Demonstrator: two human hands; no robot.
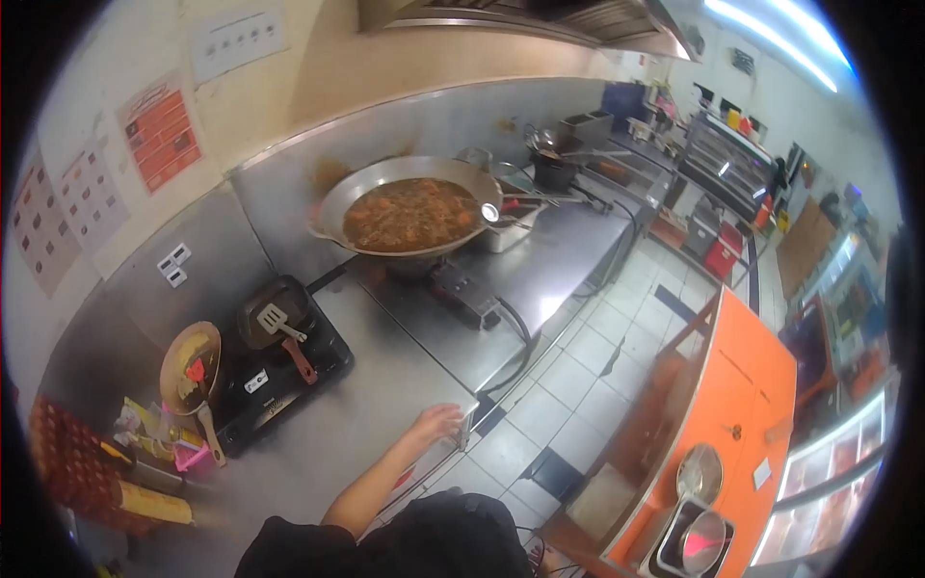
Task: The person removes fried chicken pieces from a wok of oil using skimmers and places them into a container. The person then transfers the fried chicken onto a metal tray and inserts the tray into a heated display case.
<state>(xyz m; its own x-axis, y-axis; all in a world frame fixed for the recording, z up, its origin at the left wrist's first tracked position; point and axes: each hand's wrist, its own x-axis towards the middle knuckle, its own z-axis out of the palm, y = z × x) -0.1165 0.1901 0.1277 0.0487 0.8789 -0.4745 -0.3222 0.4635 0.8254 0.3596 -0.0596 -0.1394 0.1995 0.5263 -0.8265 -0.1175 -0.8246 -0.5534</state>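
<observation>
My left hand (438, 425) is at the front edge of the steel counter (390, 380), its fingers stretched out and holding nothing that I can see. Away from it, a large wok (332, 214) stands on a burner, full of bubbling brown liquid with reddish-brown pieces. Left of the hand, a black portable stove (332, 352) carries a dark square pan (252, 323) with a slotted spatula (274, 319) in it. Beside the stove, a light frying pan (173, 371) with a red-headed utensil is tilted. My right hand does not show.
An orange-topped table (747, 371) stands to the right, with a steel bowl (700, 472) and a container on it. Between it and the counter runs a white tiled floor (540, 409). A hose (525, 332) hangs over the counter edge. A range hood (540, 24) is overhead.
</observation>
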